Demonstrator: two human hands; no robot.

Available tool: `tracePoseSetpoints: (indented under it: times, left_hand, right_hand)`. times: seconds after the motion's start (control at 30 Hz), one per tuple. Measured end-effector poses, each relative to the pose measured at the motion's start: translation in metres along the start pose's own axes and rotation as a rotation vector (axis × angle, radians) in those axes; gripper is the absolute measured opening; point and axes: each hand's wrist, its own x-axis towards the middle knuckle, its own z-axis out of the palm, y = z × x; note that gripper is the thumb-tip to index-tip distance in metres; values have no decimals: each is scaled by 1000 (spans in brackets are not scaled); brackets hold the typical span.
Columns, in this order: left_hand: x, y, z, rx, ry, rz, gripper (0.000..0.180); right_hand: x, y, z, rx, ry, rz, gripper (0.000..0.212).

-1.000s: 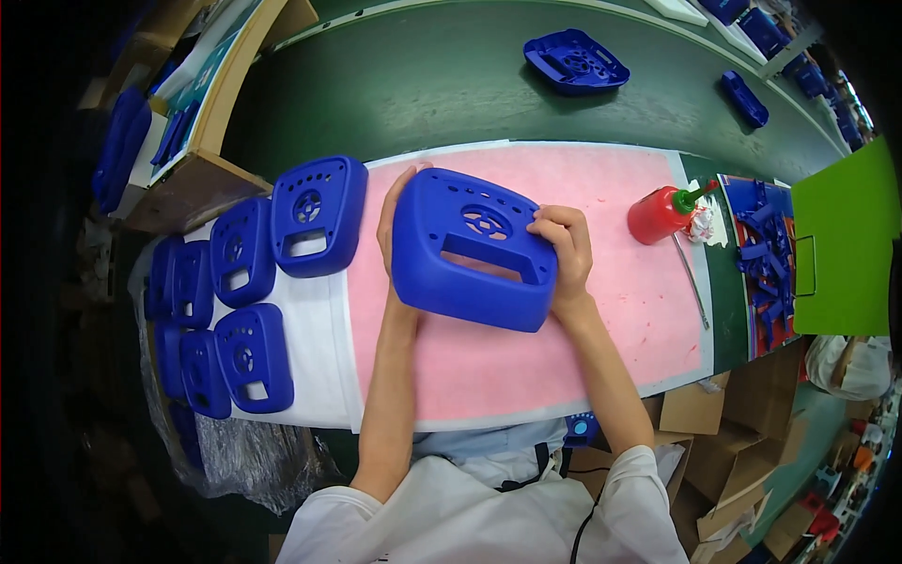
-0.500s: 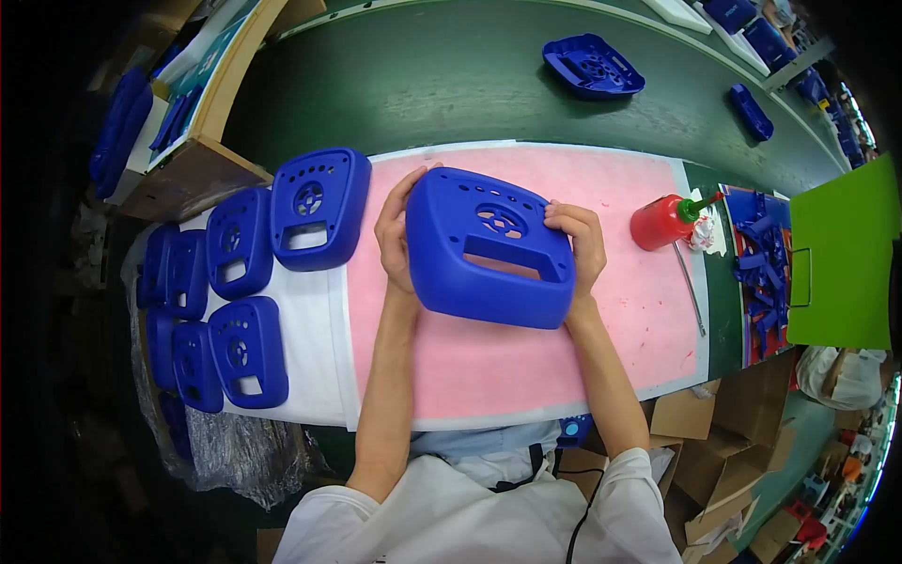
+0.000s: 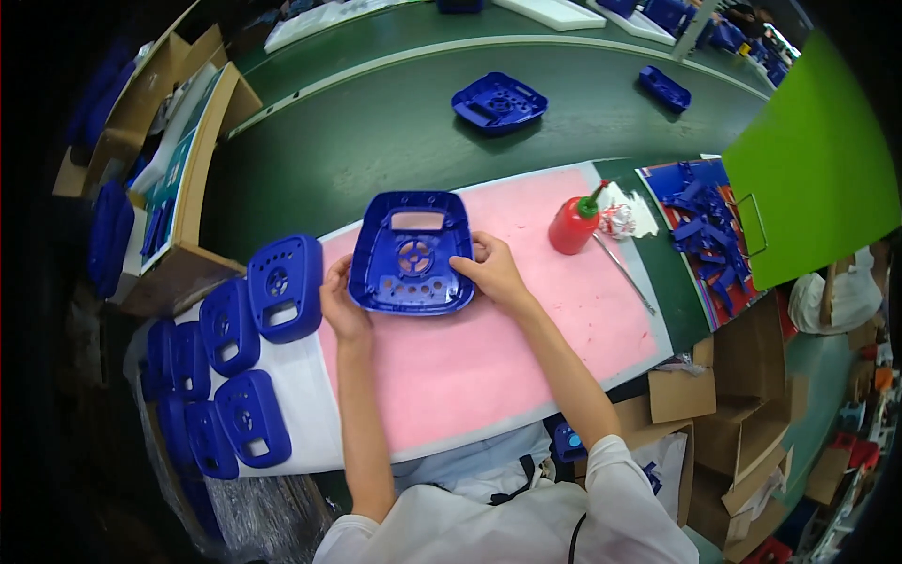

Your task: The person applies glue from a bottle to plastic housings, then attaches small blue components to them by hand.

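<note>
Between my two hands I hold a blue plastic housing (image 3: 381,273), tipped so that its hollow inner side faces me. A rectangular window shows at its far end, with a round grille and a row of holes nearer to me. My left hand (image 3: 344,303) grips its left edge, fingers partly hidden beneath. My right hand (image 3: 492,271) clasps the right edge, thumb on the inside. Under it lies a pink sheet (image 3: 451,376). To the left, several like housings (image 3: 286,287) lie outer side up on white sheeting (image 3: 305,404).
Right of the pink sheet are a red bottle with a green cap (image 3: 572,226), a thin metal tool (image 3: 624,273), and small blue parts (image 3: 705,230) beside a green panel (image 3: 808,169). Another blue housing (image 3: 500,101) rests on the green surface beyond. Cardboard boxes (image 3: 742,414) stand at lower right.
The housing has been turned over from its outer side to its hollow inner side. Its window now points away from me. My view has swung, shifting the surroundings.
</note>
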Motion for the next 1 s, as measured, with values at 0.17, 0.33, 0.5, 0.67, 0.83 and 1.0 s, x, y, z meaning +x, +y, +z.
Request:
tracePoseSetpoints:
  times: [0.17,0.33,0.5,0.67,0.83,1.0]
  left_hand:
    - [27,26,1,881,-18,-135,28]
    - [32,32,18,1330,-384,229,23]
    - [33,37,24,1170,-567,148,21]
    - [35,14,5,1052,-533,384,18]
    - [35,17,1,1053,-626,456,17]
    - [35,19,-6,1014,-595,378,19]
  right_hand:
    - [-5,-14,-4,-531,37,-26,36]
    - [-37,-55,4,-1266,407,-59,66]
    - [-57,-51,-67,453,42,403,89]
    - [-47,-50,-63,1343,107,279,118]
    - [-26,-35,-70,1695,209,86,116]
    - [6,-39,-76,1665,539,-24,67]
